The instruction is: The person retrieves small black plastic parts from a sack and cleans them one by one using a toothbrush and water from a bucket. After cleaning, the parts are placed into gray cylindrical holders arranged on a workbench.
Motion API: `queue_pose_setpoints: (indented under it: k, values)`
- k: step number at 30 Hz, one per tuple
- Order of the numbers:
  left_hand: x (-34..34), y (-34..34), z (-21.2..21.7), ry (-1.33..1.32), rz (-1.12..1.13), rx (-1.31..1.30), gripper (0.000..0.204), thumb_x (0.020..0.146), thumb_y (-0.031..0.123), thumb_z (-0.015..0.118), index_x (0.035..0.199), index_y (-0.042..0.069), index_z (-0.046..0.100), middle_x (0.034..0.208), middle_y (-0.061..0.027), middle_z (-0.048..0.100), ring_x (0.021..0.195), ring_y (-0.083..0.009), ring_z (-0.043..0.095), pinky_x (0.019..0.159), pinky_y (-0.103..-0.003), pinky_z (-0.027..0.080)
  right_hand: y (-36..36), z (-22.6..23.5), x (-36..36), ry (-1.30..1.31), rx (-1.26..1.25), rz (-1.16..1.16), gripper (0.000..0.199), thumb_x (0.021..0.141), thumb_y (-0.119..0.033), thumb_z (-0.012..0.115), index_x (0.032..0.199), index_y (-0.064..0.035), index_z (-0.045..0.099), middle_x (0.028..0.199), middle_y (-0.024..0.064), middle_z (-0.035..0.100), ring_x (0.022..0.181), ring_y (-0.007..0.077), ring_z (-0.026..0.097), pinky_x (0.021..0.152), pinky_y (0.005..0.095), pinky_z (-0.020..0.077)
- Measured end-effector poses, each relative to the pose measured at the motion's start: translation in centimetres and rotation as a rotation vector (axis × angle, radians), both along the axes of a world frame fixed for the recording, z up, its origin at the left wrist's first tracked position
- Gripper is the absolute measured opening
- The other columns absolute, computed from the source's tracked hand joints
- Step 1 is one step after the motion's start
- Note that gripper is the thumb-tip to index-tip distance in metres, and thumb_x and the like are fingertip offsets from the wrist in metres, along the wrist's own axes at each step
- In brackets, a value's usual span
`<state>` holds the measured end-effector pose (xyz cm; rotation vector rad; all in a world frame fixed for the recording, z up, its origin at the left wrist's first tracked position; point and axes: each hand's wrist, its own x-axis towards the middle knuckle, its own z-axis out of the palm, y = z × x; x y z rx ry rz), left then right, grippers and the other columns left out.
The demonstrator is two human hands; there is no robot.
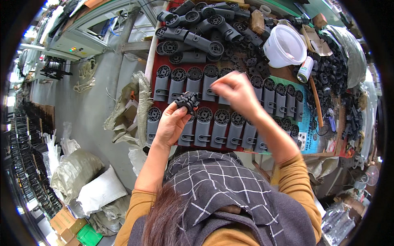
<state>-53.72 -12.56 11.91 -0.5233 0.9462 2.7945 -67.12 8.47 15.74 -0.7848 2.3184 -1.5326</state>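
- Overhead, in the head view, the person is leaning over a desk (287, 74) crowded with plastic parts, with the orange sleeves coming in from the lower edge.
- The left hand (170, 123) is holding a small black toothed plastic part (187, 100) up above the desk; its grip is closing around the lower end of that part, thumb and fingers pinching it.
- The part is hovering just over the near rows of grey wheel brackets (213, 127), not touching them.
- The right hand (236, 90) is hanging raised just beside the part, to its right, with the fingers curling inward in a narrow grip; it is blurred, and whether it is pinching something small I cannot tell.
- The grey wheel brackets are lying side by side in two neat rows on a red mat, each one showing a round black ribbed hub at its far end.
- Farther back, a loose heap of longer grey arms (197, 28) with the same round hubs is piling up at the far edge of the desk.
- A white plastic bowl (283, 45) is sitting to the right of that heap, with a small spray can (305, 69) lying just beside it.
- A pile of small black parts (334, 69) is spreading along the right side of the desk.
- On the floor to the left, filled woven sacks (88, 180) are lying near a green box (88, 235).
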Motion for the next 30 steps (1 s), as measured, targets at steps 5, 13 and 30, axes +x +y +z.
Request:
queue_pose_setpoints:
  k: [5, 13, 30]
  values:
    - [-0.4, -4.1, -1.0, -0.018, -0.031, 0.072, 0.042, 0.087, 0.006, 0.065, 0.126, -0.003, 0.053, 0.118, -0.0101, 0.062, 0.111, -0.0182, 0.06, 0.102, -0.033, 0.047, -7.6, -0.9, 2.6, -0.184, 0.149, 0.03, 0.017, 0.084, -0.012, 0.07, 0.092, 0.0032, 0.068, 0.09, 0.0049, 0.056, 0.087, 0.0132, 0.055, 0.075, 0.0264, 0.0474]
    - [1.5, -10.3, -5.0, -0.102, 0.109, 0.132, 0.029, 0.085, 0.003, 0.064, 0.114, 0.003, 0.06, 0.104, -0.0059, 0.067, 0.098, -0.0171, 0.065, 0.091, -0.03, 0.052, -13.6, -7.3, -0.8, 0.24, 0.564, -0.145, 0.017, 0.083, -0.023, 0.065, 0.095, -0.011, 0.064, 0.097, 0.0069, 0.058, 0.098, 0.0285, 0.049, 0.084, 0.0403, 0.0377]
    - [2.4, -15.3, -9.1, -0.157, 0.228, 0.212, 0.03, 0.086, 0.004, 0.065, 0.116, 0.004, 0.06, 0.106, -0.0058, 0.067, 0.097, -0.0143, 0.064, 0.089, -0.027, 0.051, -16.7, -14.5, -4.0, 0.527, 0.834, -0.002, 0.036, 0.072, -0.031, 0.076, 0.103, -0.0128, 0.07, 0.099, 0.0013, 0.058, 0.098, 0.0222, 0.052, 0.085, 0.0369, 0.0344]
